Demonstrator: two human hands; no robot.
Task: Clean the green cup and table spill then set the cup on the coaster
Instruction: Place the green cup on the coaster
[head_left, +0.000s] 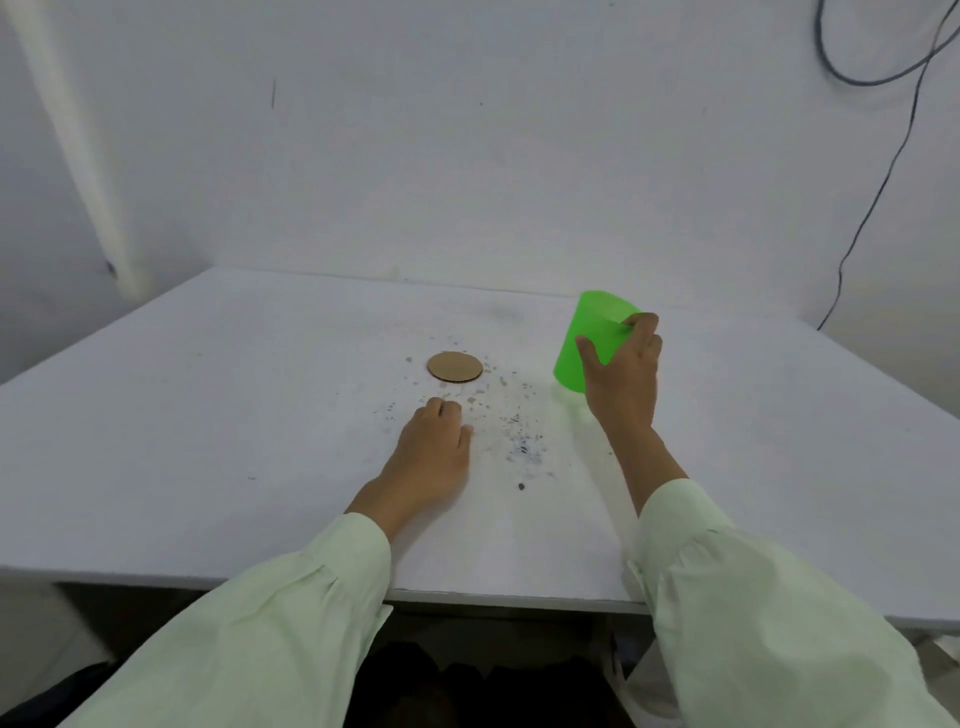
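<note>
The green cup (589, 332) is tilted on the white table (208, 415), its wider end low and toward me, right of centre. My right hand (621, 374) grips its side, thumb on the left and fingers over the top. A round brown coaster (455, 367) lies flat near the table's middle, apart from the cup. The spill (511, 426), scattered dark and pale crumbs, spreads between the coaster and the cup and toward me. My left hand (434, 447) rests on the table just in front of the coaster, fingers curled under, at the edge of the crumbs.
White walls close in behind and to the left of the table. A black cable (883, 182) hangs down the wall at the far right. The table's front edge (493, 597) runs just beyond my pale green sleeves.
</note>
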